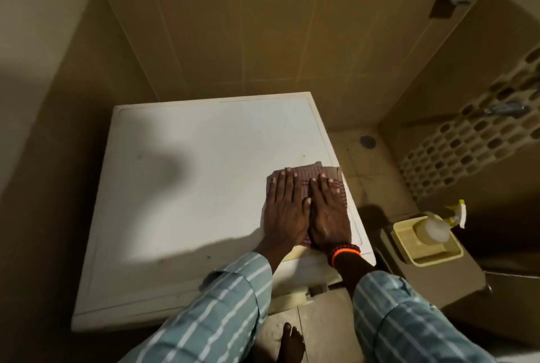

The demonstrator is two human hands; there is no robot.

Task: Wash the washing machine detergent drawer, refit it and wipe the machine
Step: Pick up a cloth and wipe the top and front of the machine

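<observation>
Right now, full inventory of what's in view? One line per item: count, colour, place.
washing machine top: 1, white, centre of view, set in the tiled corner
cloth: 1, reddish-brown striped, flat on the machine top near its right edge, under both hands
tray: 1, pale yellow, on a brown ledge to the right of the machine
spray bottle: 1, whitish with a yellow and white trigger, lying in the tray
floor drain: 1, dark, in the tiled floor behind the machine's right side
wall taps: 2, metal, on the right-hand walls, one high, one lower
bracelets: 2, orange and dark beaded, on the right wrist
foot: 1, bare, on the floor in front of the machine
left hand: flat, pressing the cloth
right hand: flat, pressing the cloth beside the left
</observation>
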